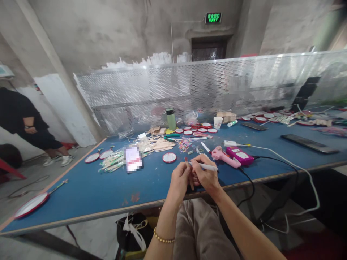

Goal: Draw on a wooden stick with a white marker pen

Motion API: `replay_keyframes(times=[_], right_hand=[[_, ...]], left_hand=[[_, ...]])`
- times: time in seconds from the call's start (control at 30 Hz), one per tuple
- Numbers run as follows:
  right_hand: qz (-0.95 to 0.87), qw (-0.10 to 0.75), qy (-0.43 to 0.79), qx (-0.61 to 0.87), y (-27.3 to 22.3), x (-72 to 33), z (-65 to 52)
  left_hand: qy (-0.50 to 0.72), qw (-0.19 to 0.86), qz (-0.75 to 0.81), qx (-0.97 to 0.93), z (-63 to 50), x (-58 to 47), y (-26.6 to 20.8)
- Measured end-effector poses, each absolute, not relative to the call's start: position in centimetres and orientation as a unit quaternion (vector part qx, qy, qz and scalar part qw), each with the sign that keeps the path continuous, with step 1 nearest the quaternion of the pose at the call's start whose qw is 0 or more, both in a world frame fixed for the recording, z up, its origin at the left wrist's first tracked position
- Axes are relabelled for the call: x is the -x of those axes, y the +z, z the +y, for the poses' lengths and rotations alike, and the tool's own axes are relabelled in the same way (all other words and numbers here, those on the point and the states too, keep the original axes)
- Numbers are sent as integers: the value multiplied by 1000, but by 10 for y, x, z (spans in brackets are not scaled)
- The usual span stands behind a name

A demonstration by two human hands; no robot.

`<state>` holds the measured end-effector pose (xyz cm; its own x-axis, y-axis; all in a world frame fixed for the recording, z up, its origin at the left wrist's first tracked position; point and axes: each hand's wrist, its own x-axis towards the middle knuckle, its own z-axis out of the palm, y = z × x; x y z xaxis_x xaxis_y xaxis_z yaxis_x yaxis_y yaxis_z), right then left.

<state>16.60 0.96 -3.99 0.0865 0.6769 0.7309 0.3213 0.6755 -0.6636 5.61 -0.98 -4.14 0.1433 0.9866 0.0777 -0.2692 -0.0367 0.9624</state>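
My left hand (178, 177) is closed around a flat wooden craft stick (192, 185), whose reddish-brown upper tip sticks out above the fingers. A white marker pen (208, 167) is gripped in my right hand (208, 180), its point end close to the stick's upper part. Both hands meet over the table's front edge. Just beyond them lies a round white disc with a red rim (169, 157). To the right rests a pink glue gun (225, 157) near a purple box with a cord (240, 155). Another white pen (205, 147) lies behind my right hand.
Wooden sticks (159, 144), colourful loops (187, 144) and several red-rimmed discs (204, 125) cover the blue table (94, 191). A green bottle (170, 119) and paper cup (217, 122) stand behind. A white cable (292, 160) trails rightward. A person (24, 119) stands left.
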Motion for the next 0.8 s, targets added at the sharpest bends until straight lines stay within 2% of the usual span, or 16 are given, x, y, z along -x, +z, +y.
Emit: replay_keyframes(times=[0.8], right_hand=[[-666,628,155,373,-41,-165,10]], left_hand=[[546,582,370,-475,-10,-58,-40]])
